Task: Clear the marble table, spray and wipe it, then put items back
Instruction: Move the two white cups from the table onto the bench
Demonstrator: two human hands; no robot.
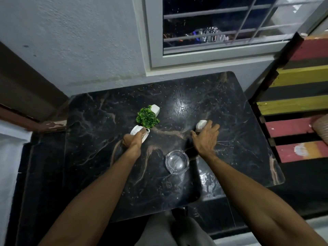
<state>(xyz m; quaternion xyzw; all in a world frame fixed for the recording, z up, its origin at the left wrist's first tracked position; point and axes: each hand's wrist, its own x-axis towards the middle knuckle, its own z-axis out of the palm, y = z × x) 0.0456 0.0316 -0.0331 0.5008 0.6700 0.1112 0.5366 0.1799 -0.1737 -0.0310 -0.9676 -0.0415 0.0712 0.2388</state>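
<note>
The black marble table (99,132) fills the middle of the view. A small green plant (147,118) in a white pot (155,108) stands near its centre. My left hand (134,141) is closed on a white ribbed cup (137,131) just in front of the plant. My right hand (206,137) grips another white cup-like item (201,124), mostly hidden under the fingers. A clear glass ashtray (177,161) rests on the table between my forearms.
A grey wall and a barred window (213,29) stand behind the table. A striped red, yellow and black slatted bench (298,107) is close on the right. Dark floor (39,174) lies to the left.
</note>
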